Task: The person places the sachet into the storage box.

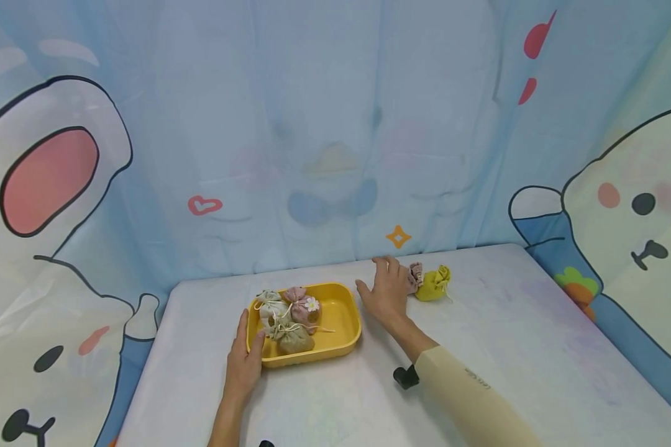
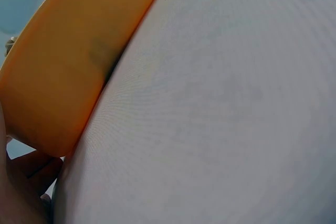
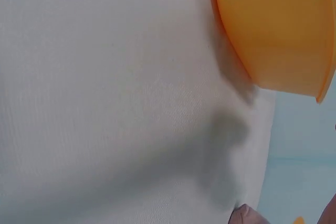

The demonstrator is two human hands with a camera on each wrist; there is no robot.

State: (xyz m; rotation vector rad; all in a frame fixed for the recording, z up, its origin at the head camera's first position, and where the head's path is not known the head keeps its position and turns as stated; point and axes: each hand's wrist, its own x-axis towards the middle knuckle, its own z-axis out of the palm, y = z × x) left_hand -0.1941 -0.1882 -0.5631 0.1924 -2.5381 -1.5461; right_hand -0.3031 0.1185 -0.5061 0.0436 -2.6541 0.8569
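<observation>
My left hand (image 1: pixel 245 366) grips the left end of a yellow tray (image 1: pixel 338 354), its thumb at the rim and its fingers along the outer wall. Inside the tray's left half sit three small drawstring pouches: a pale one (image 1: pixel 272 304), a pink one with a white flower (image 1: pixel 299 310) and an olive-beige one (image 1: pixel 294 340). To the right of the tray, my right hand (image 1: pixel 388 295) reaches over the tabletop with fingers spread and nothing held. Beside it are a mauve pouch (image 1: pixel 415 276), partly hidden by the hand, and a yellow-green pouch (image 1: pixel 433 285).
The pale tabletop (image 1: pixel 497 347) meets a blue cartoon-printed curtain (image 1: pixel 324 124) at its back edge. Black pieces of wrist gear (image 1: pixel 406 377) show by the right forearm and near the bottom edge of the head view.
</observation>
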